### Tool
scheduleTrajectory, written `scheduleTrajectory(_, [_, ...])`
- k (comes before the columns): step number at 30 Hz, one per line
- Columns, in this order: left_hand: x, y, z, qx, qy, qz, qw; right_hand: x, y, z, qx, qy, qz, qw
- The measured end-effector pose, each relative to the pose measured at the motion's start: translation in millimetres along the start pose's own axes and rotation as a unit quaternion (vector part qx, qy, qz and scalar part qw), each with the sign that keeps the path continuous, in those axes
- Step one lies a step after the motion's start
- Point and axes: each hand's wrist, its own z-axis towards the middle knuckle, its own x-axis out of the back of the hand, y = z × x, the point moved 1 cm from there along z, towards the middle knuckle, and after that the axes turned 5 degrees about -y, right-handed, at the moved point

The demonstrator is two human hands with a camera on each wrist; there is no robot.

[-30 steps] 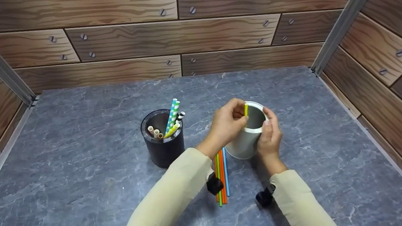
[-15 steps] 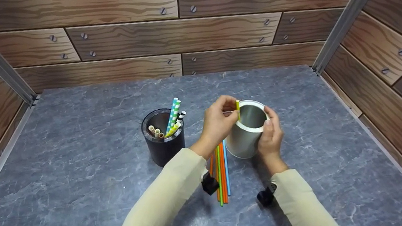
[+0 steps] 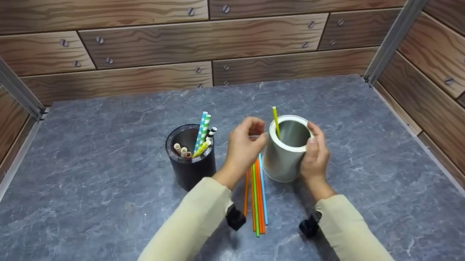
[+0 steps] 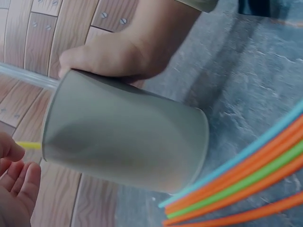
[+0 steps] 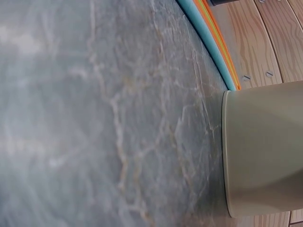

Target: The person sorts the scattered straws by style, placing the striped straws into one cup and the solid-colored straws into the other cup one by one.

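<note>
A grey metal can (image 3: 281, 161) stands upright on the table, its open top facing up. Inside it a thin yellow straw (image 3: 276, 119) leans against the left part of the rim, its upper end sticking out. My left hand (image 3: 243, 145) is just left of the can, fingers loosely bent and holding nothing. From the right side, my right hand (image 3: 315, 157) grips the can near its rim. In the left wrist view the straw (image 4: 29, 145) passes behind the fingertips of the left hand (image 4: 16, 189). The right wrist view shows the can's lower wall (image 5: 265, 146) but no hand.
Several loose orange, green and blue straws (image 3: 258, 200) lie between my forearms, in front of the can. Farther left stands a black cup (image 3: 191, 174) holding striped paper straws (image 3: 204, 128) and several brownish ones. Wood-patterned walls (image 3: 149, 44) border the marbled table (image 3: 92, 178).
My left hand has let go of the yellow straw and drawn back left and down from the rim. The straw now leans in the can. My right hand keeps its hold.
</note>
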Motion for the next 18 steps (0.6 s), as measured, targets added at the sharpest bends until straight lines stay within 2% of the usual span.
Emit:
scheduleTrajectory(8, [3.7, -26.3, -12.7, 0.038, 0.012, 0.016, 0.9991, 0.3, 1.8, -0.1, 0.001, -0.002, 0.006, 1.0])
scheduleTrajectory(18, [5.6, -52.5, -30.9, 0.087, -0.002, 0.047, 0.9951, 0.6, 0.3, -0.8, -0.005, -0.005, 0.005, 1.0])
